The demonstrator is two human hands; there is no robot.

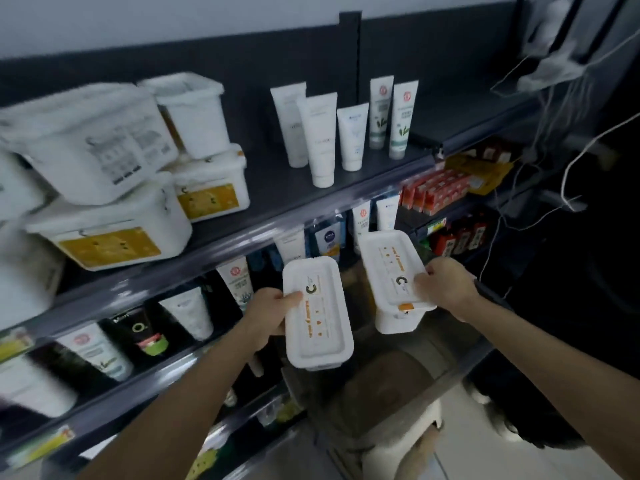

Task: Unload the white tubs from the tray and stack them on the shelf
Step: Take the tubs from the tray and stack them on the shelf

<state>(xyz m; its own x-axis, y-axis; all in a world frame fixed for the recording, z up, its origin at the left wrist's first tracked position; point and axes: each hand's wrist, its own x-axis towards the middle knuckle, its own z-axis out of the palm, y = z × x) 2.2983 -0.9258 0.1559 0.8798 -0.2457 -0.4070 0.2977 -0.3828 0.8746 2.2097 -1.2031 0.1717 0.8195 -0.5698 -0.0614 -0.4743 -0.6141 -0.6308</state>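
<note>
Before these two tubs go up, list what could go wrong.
1. The stacked tubs on the top shelf already sit crooked; adding more may topple them.
2. The left hand and right hand each grip a tub, one and another, by one edge; either could slip.
3. The upright tubes nearby could be knocked.

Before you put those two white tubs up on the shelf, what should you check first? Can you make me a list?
1. Left hand has a firm hold on the left tub: ok.
2. Right hand has a firm hold on the right tub: ok.
3. Lids closed on both tubs: ok.
4. Bare space on the upper shelf between the stacked tubs and the white tubes: ok.
5. Stacked tubs steady enough to take more on top: cannot tell, that part is blurred.
</note>
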